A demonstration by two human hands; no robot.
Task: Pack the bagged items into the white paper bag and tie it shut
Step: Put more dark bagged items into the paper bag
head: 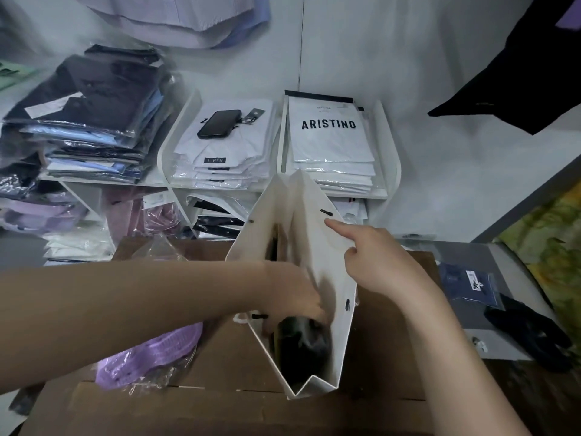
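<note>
white paper bag [314,209] stands upright and open on a cardboard box [226,357], mouth towards camera. Stiff card-like paper with creased gussets, so it keeps its shape but will kink if squeezed mid-wall. Light, probably tips easily, so it needs one hand steadying it.

dark bagged item [301,344] is already low inside the bag, near end. Looks soft, in a slick plastic sleeve. My guess is it slides down the wall rather than snagging. Best pushed from the top edge, not pinched.

left hand [295,294] is reaching into the mouth with fingers down on the dark item. The fingertips are hidden by the bag wall, so I can't tell whether it's gripping or just pressing.

right hand [377,262] grips the right wall at the rim. Index finger is straight along the paper, the other fingers are curled over the edge. Good hold point, since the rim is the stiffest part.

black cord stubs [326,212] poke through the walls near the rim and there are eyelet holes on both sides. Those are the points for the tie, which isn't done yet.

purple bagged garment [151,350] lies on the box just left of the bag, partly under the left forearm. Soft, crinkly film, likely next in. Take it by a folded edge.

navy bagged item [468,283] sits on the grey surface to the right, well apart.

Behind: shelf [176,143] with stacked bagged shirts, and a phone [220,123] on top of one stack.
</note>
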